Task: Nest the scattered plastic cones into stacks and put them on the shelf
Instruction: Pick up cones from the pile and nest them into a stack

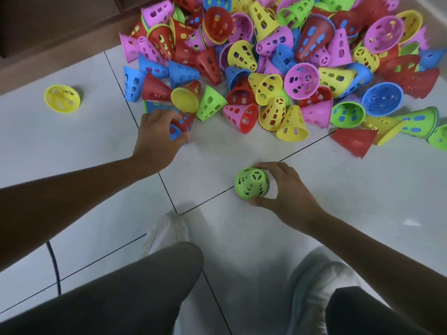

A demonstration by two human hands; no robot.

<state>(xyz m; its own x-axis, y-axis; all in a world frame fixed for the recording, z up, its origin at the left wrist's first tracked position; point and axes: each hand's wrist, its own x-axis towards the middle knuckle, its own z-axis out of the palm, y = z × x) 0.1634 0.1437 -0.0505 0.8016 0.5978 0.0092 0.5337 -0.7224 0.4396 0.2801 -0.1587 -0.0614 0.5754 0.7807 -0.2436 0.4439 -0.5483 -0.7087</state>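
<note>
Floor (362,213); green cone (251,182) in right grip (287,189)

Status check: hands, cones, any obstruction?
Left hand grips red-and-blue cones at pile edge. Right hand holds green cone on floor. Nothing shelved. No obstruction.

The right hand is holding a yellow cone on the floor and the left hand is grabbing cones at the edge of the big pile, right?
Not quite. The cone in the right hand is green, not yellow; the head view shows it standing on the floor. The rest is right: the left hand is grabbing cones at the edge of the pile.
</note>
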